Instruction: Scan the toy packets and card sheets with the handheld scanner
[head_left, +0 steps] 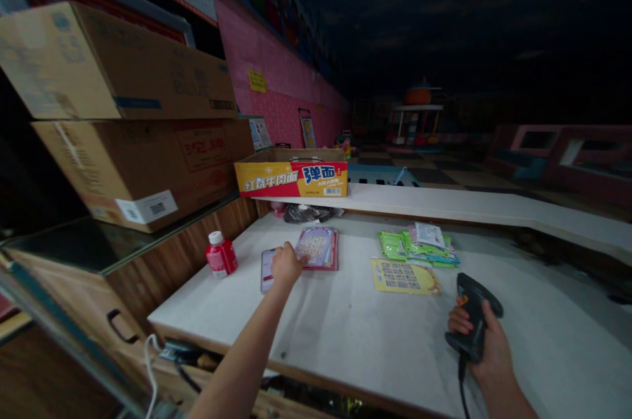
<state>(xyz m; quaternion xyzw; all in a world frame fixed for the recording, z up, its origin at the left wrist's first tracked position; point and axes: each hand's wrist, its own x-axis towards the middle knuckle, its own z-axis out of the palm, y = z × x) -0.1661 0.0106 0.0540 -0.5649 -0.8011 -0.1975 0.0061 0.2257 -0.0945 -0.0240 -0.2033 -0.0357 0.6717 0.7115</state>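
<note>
To the left of the left hand point(288, 265) stood a red bottle point(221, 255), and just beside this hand lay a phone point(266, 267), partly hidden by it; if the wrist swung carelessly, the phone could be pushed towards the bottle; the left hand was half closed, its fingertips at the near left part of the card stack point(318, 244), but I could not tell whether they pinched it; a pull on only the upper cards could make the stack slide apart; between the hands lay a yellow card point(402, 276), with green packets point(417, 249) beyond it; the right hand point(492, 348) was closed around a scanner point(476, 306), and a tug on its hanging cable point(462, 379) could turn its aim; the card stack looked flat, purple on top with a pale printed grid, and reddish at its edges; the scanner looked black and pistol-shaped.
</note>
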